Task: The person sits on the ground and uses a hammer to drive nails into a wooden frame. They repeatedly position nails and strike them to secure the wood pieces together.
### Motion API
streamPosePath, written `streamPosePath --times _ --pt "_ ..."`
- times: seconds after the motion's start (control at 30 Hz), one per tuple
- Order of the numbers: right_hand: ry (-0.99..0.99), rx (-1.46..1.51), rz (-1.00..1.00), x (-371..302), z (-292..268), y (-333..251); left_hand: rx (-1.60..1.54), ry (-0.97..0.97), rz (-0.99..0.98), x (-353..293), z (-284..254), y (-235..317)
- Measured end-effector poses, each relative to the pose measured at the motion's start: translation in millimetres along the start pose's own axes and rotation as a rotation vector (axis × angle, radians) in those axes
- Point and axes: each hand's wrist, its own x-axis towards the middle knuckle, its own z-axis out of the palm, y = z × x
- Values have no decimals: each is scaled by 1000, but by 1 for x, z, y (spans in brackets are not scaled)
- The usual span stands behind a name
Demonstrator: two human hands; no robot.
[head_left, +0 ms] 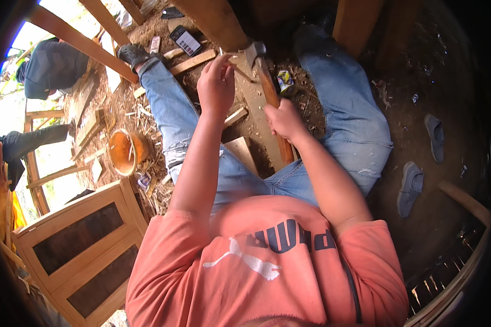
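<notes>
My right hand (286,120) is wrapped round the wooden handle of a hammer (269,84). The hammer's metal head points away from me, close to the lower end of a thick wooden post (213,22). Beside that post, my left hand (217,82) is raised with its fingers drawn together; whatever they pinch, if anything, is too small to make out. Under the hammer a flat wooden board (256,103) lies on the ground between my legs. A thin stick (244,74) rests near my left fingers.
A phone (185,41) lies beyond my left hand; a small colourful packet (285,82) is right of the hammer. At left are an orange bucket (126,152), wood shavings, a panelled wooden frame (82,245) and another person (54,65). Grey shoes (410,188) lie at right.
</notes>
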Motion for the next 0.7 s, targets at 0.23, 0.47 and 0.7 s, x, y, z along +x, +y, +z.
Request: streamPosePath --times 0.23,0.47,0.7 --pt "56 -173 154 5 4 28 43 -8 16 0 2 10" --pt "28 -136 -52 -1 7 11 52 3 -19 -5 6 11" --pt "100 -300 -162 -3 8 6 24 13 -39 -9 2 2"
